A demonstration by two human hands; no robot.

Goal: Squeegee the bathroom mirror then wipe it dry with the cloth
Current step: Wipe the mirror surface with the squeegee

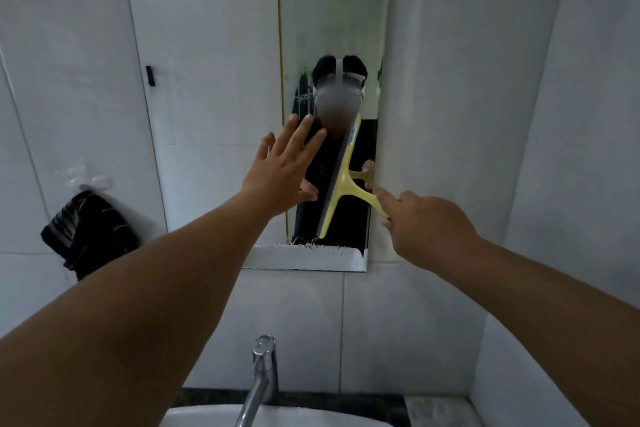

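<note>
Now the left hand (pixel 282 172) presses flat, fingers spread, on the mirror (pixel 332 45); the right hand (pixel 426 218) grips the yellow squeegee (pixel 341 180), handle end hidden.

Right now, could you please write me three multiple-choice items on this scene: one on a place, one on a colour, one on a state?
1. Where does the dark cloth hang?
A. on the wall left of the mirror
B. over the tap
C. on the sink's rim

2. What colour is the squeegee?
A. red
B. yellow
C. blue

3. How is the left hand?
A. clenched round the cloth
B. gripping the tap
C. open, fingers spread, at the mirror's left edge

Answers:
1 A: the cloth hangs from a wall hook, well left of the glass.
2 B: its frame and handle are pale yellow.
3 C: the palm is flat and holds nothing, while the right hand holds the squeegee's handle.
</note>
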